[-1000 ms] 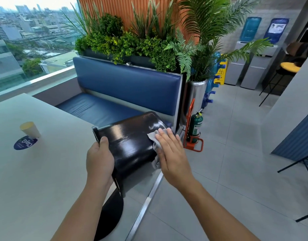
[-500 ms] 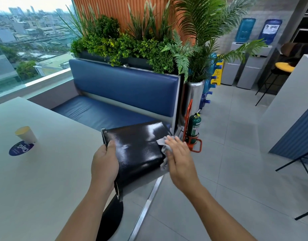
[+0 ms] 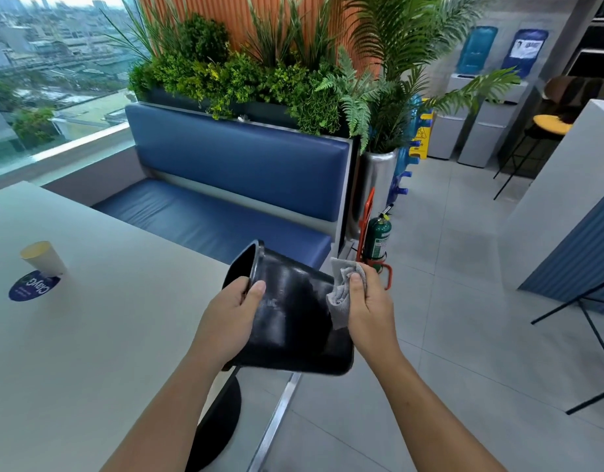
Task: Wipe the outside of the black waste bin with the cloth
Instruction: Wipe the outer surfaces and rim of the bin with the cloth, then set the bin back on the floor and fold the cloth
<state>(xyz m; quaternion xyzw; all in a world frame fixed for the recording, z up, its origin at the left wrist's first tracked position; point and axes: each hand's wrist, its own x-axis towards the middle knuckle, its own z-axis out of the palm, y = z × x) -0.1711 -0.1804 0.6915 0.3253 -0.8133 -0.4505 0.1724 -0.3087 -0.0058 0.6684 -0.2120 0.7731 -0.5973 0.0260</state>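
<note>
Left hand [image 3: 232,315] grips rim of black bin [image 3: 294,321], tipped sideways, inside dark. Right hand [image 3: 368,301] clenches grey cloth [image 3: 341,291] against bin side. Paper cup [image 3: 43,258] stands on blue sticker [image 3: 31,288] reading "Clayg".

Both forearms forward, left hand [image 3: 230,315] gripping, right hand [image 3: 372,305] pinching

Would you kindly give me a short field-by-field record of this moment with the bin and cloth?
bin: black, glossy, held sideways in the air
left hand: grips the bin's rim
right hand: holds the cloth
cloth: grey, bunched, at the bin's closed end
table: paper cup stands on it
background: blue bench, green fire extinguisher
</note>
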